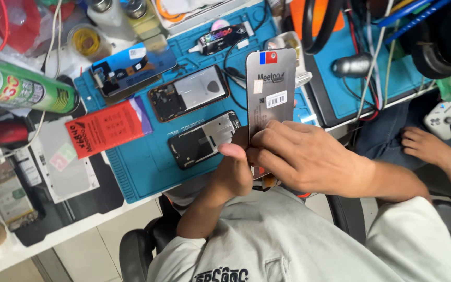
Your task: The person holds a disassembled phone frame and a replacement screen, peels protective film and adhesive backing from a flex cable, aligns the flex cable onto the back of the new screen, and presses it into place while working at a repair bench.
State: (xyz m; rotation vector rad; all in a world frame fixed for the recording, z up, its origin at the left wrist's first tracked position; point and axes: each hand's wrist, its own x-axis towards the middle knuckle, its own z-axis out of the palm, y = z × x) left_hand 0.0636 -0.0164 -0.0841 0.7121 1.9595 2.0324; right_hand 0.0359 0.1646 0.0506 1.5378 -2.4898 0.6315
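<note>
I see a white workbench [79, 222] carrying a blue work mat [147, 172]. On the mat lie an opened phone [189, 93] with its back removed, a bare phone frame [203, 139] just below it, a dark screen panel [131, 67] at the upper left, a red flat packet [105, 128] overlapping the left edge, and a black glue tube [220, 39] near the top. A green spray can [22, 89] lies on the bench left of the mat.

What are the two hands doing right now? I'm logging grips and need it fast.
Left hand: closed on the lower edge of the grey screen panel.
Right hand: closed on the same panel, fingers across its lower part.
</note>
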